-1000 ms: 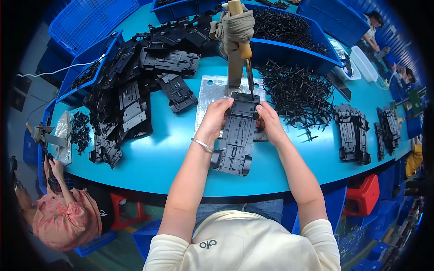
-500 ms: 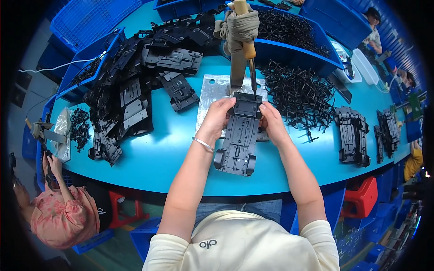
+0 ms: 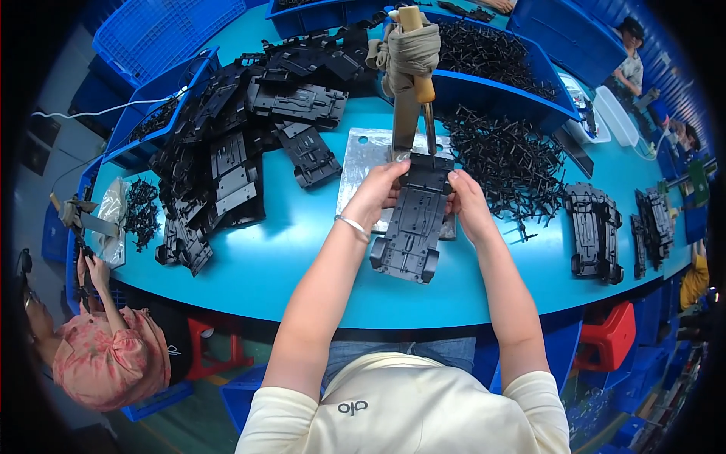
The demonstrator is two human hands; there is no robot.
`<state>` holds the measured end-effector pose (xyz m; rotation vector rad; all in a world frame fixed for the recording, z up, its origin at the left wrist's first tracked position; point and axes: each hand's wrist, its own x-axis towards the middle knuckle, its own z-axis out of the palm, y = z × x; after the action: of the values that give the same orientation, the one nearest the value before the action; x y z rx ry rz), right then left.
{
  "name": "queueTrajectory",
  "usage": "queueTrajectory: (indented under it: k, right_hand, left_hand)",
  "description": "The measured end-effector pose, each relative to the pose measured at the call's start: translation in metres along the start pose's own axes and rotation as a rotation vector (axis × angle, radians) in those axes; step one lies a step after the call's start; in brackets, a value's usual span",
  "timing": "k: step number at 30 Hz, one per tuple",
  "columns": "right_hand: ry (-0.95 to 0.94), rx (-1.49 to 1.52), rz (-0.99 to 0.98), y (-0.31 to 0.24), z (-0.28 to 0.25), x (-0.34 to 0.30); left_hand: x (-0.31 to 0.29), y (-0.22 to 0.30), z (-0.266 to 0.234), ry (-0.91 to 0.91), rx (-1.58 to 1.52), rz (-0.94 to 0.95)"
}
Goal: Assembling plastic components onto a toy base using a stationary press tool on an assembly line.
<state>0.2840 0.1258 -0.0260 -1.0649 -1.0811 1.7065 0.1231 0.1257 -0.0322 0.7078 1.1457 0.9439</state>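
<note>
A black plastic toy-car chassis (image 3: pixel 411 216) is gripped by its far end between my two hands, tilted a little. My left hand (image 3: pixel 380 191) closes round its left edge, thumb on top. My right hand (image 3: pixel 470 204) pinches the right edge the same way. The thin metal rod of a wooden-handled soldering iron (image 3: pixel 419 85) comes down at the chassis's far end; I cannot tell whether its tip touches. Cloth wrapping (image 3: pixel 416 47) binds the iron to an upright metal bracket (image 3: pixel 404 117). Partly under the chassis lies a silvery metal plate (image 3: pixel 363 163).
Piled chassis (image 3: pixel 227 163) lie left on the teal table (image 3: pixel 302 284). Small black parts (image 3: pixel 507 163) are heaped right, below a blue bin (image 3: pixel 499 98) of more. Several chassis (image 3: pixel 594 231) stand far right. A co-worker (image 3: pixel 113 356) sits at left.
Both hands have moved the chassis slightly away from me, bringing its far end closer under the iron's tip. The whole view has shifted a little.
</note>
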Motion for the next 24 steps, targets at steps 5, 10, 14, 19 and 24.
queueTrajectory:
  k: [5,10,14,19,24]
  right_hand:
    - [0.071,0.069,0.004,-0.002,-0.019,0.003]
    - [0.106,0.149,-0.056,-0.001,-0.031,0.011]
    - [0.082,0.230,-0.052,-0.004,-0.025,0.011]
    - [0.047,0.207,-0.055,-0.002,-0.027,0.012]
    - [0.029,0.216,-0.071,-0.002,-0.023,0.011]
  left_hand:
    - [0.021,0.001,0.018,-0.061,-0.073,-0.061]
    - [0.032,0.003,0.030,-0.055,-0.171,-0.059]
    - [0.024,0.016,0.032,-0.053,-0.159,-0.045]
    - [0.029,0.013,0.027,-0.082,-0.124,-0.045]
    - [0.035,0.006,0.025,-0.072,-0.125,0.011]
